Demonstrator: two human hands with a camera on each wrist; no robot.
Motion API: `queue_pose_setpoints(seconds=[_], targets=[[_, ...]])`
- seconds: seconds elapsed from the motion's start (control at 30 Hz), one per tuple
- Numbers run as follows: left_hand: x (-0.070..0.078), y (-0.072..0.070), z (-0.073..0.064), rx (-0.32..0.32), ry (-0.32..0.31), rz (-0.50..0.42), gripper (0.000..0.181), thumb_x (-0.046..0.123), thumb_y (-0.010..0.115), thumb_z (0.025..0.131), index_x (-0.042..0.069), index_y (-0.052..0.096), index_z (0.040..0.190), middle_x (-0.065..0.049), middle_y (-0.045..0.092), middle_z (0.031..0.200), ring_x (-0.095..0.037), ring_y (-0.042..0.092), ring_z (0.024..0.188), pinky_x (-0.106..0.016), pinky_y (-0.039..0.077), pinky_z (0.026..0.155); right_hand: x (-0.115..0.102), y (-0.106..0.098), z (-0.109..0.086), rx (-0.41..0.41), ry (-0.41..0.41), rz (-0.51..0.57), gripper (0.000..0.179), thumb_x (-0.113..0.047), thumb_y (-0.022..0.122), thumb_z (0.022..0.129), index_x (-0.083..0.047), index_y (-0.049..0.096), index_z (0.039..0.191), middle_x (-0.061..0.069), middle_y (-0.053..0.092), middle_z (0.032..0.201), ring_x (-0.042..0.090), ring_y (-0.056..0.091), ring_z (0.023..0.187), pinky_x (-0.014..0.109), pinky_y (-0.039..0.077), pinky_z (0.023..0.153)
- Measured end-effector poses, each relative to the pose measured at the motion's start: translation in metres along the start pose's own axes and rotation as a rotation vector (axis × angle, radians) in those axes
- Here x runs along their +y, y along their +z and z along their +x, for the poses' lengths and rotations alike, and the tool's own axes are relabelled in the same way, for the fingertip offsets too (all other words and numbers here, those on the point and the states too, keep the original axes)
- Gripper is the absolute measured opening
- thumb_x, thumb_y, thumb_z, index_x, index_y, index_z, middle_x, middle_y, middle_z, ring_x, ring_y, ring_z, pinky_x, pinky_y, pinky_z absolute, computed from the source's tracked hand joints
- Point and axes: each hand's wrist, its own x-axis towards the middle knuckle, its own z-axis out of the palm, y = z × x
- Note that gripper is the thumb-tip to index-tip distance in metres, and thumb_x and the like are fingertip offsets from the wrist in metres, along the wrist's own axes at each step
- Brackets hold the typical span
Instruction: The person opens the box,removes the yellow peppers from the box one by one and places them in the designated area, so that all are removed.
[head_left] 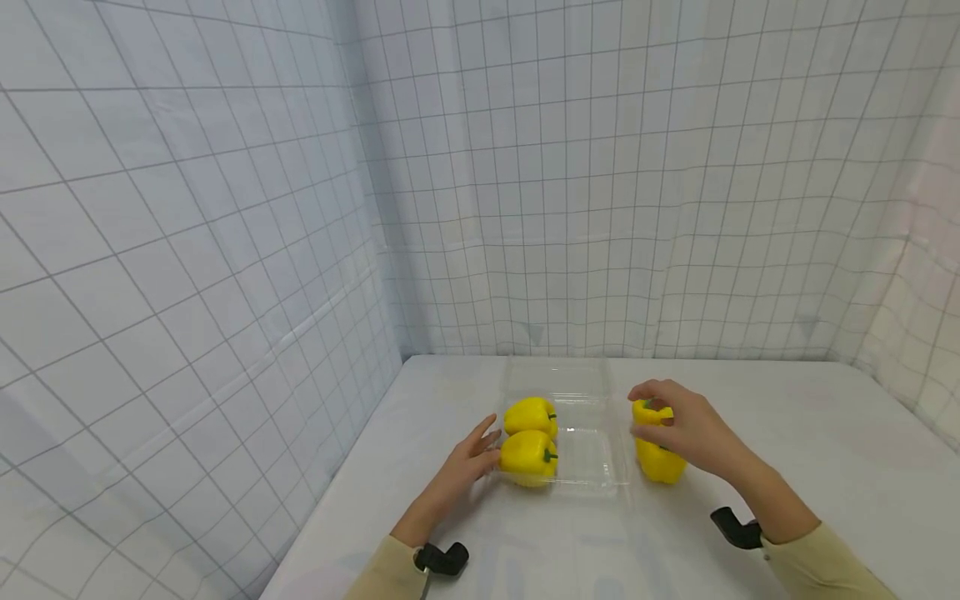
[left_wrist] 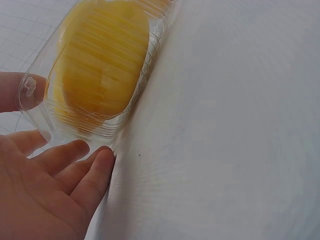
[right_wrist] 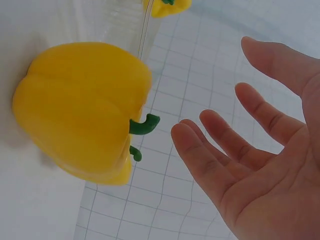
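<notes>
L hand (head_left: pixel 465 468) loose, touching clear box (head_left: pixel 588 454) w/ 2 yellow peppers (head_left: pixel 528 452); R hand (head_left: pixel 696 427) released, nr 2 more peppers (head_left: pixel 662 467), right side of counter (head_left: pixel 825 442).

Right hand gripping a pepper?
No, the right wrist view shows a clear gap between the right hand and the nearest yellow peppers.

Your tray (head_left: pixel 588 452) holds two peppers (head_left: pixel 523 454) in its left half, one behind the other; right of it, two more peppers (head_left: pixel 660 467) sit below your right hand (head_left: pixel 693 427).
</notes>
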Motion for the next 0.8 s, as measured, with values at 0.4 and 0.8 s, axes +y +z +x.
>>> queue_pose_setpoints(seconds=[0.4,0.8], targets=[[-0.001,0.000,0.000,0.007,0.000,0.004,0.071,0.039,0.055,0.104,0.022,0.019,0.163,-0.017,0.035,0.159,-0.035,0.043,0.139,-0.056,0.040,0.106,-0.015,0.029,0.014,0.014,-0.054,0.025,0.037,-0.026,0.079,0.090,-0.022,0.064,0.124,-0.003,0.062,0.121,0.023,0.061,0.106,0.043,0.056,0.086],[0.000,0.001,0.001,0.002,0.005,0.017,0.070,0.038,0.055,0.104,0.022,0.019,0.163,-0.018,0.035,0.159,-0.036,0.042,0.140,-0.058,0.038,0.107,-0.029,0.064,0.021,-0.048,-0.058,0.061,0.038,-0.027,0.077,0.091,-0.021,0.064,0.126,-0.003,0.063,0.118,0.026,0.062,0.105,0.037,0.056,0.085]])
